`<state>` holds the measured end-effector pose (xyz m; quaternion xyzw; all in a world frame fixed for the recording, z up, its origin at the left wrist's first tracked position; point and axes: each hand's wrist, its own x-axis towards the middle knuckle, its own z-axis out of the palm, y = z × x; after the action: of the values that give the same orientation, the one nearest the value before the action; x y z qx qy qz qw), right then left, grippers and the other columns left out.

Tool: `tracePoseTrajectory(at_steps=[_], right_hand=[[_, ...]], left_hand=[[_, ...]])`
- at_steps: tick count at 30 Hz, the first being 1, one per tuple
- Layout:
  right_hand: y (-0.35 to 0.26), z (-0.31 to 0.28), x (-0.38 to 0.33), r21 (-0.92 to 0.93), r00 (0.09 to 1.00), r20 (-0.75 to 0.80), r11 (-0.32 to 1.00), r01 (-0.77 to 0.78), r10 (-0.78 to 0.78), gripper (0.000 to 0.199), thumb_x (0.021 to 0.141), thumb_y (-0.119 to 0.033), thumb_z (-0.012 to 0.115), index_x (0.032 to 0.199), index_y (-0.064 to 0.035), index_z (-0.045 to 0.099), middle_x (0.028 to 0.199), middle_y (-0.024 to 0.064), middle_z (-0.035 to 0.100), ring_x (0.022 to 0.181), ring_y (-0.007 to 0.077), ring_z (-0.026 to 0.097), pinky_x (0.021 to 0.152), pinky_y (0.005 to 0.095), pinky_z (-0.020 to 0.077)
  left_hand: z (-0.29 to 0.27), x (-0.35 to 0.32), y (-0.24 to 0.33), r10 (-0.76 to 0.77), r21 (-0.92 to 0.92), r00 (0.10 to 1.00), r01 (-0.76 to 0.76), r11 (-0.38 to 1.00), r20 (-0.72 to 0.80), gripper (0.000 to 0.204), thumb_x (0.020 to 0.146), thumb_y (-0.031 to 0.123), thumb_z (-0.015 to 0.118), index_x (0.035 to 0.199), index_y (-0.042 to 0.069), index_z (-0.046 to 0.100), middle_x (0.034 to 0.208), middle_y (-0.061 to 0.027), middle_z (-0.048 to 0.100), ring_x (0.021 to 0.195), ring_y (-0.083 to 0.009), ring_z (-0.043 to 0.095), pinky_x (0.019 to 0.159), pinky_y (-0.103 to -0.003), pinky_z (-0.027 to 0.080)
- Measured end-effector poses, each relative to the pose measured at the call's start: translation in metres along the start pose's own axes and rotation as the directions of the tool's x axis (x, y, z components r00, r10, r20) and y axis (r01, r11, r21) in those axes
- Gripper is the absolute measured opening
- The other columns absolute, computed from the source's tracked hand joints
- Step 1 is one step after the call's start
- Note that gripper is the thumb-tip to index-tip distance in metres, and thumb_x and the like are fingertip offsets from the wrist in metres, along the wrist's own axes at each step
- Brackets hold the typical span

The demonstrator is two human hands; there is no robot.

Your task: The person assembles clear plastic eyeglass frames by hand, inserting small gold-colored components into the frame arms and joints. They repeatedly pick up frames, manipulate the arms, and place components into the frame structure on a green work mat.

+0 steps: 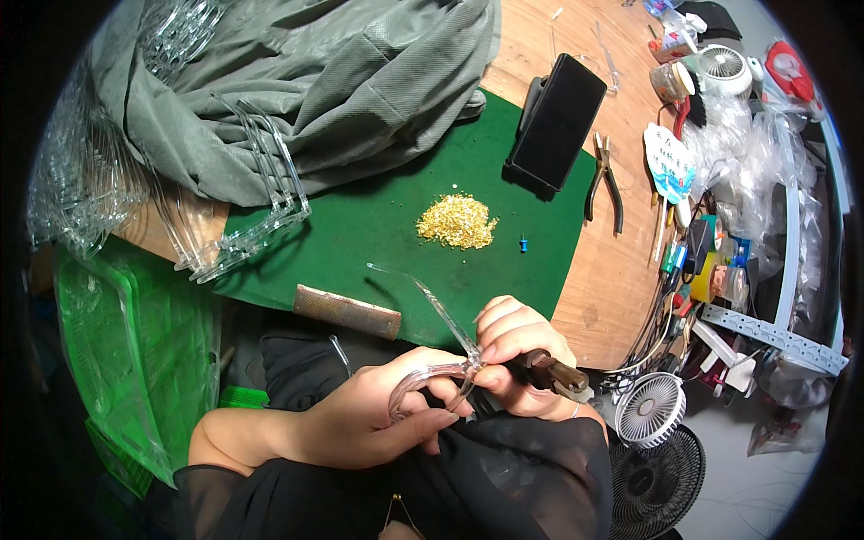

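Observation:
My left hand is closed around a clear plastic eyeglass frame, whose rim curves over the fingers. One slender clear arm of it points up and away to the left. My right hand pinches the frame near its joint, fingers touching the left hand's fingertips. In the same hand lies a dark tool with a brown metal end; its kind is unclear. Beyond the hands, a heap of small gold metal pieces rests on the green mat. A blue push pin stands beside the heap.
A worn metal strip lies at the mat's near edge. Grey cloth and clear frames fill the left. Right are a black phone, pliers and a white fan. A green crate stands lower left.

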<state>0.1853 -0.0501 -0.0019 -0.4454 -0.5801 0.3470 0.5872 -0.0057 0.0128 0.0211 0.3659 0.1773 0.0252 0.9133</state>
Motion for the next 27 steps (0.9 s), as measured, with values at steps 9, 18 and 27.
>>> tracePoseTrajectory(at_steps=[9,18,27], right_hand=[[-0.016,-0.034,-0.008,-0.512,0.968,0.211,0.859,-0.01,0.137,0.025,0.071,-0.002,0.068,0.093,0.001,0.055,0.088,0.0143,0.059,0.08,0.0304,0.059,0.072,0.0371,0.0483],[-0.039,-0.031,0.007,-0.62,0.794,0.432,0.78,-0.083,0.428,0.035,0.069,-0.003,0.066,0.099,-0.001,0.049,0.096,0.0118,0.052,0.094,0.0295,0.054,0.093,0.0454,0.0422],[-0.047,-0.033,0.014,-0.626,0.781,0.469,0.779,-0.036,0.413,0.033,0.067,-0.004,0.068,0.095,-0.0013,0.05,0.089,0.0122,0.051,0.088,0.0297,0.054,0.084,0.0422,0.0452]], left_hand=[[-0.001,-0.006,0.015,-0.044,0.107,0.999,0.047,0.993,-0.027,0.044,0.086,-0.005,0.056,0.126,-0.005,0.038,0.101,-0.0118,0.061,0.073,-0.0114,0.062,0.065,-0.021,0.051],[-0.001,-0.008,0.005,-0.019,0.153,0.997,0.03,0.988,-0.071,0.038,0.085,-0.006,0.058,0.12,-0.003,0.046,0.095,-0.0116,0.063,0.071,-0.0123,0.064,0.063,-0.022,0.052],[0.005,-0.007,0.008,0.148,0.538,0.985,-0.078,0.839,-0.089,0.034,0.082,-0.004,0.061,0.115,-0.001,0.052,0.093,-0.0101,0.063,0.07,-0.0138,0.064,0.062,-0.024,0.052]])
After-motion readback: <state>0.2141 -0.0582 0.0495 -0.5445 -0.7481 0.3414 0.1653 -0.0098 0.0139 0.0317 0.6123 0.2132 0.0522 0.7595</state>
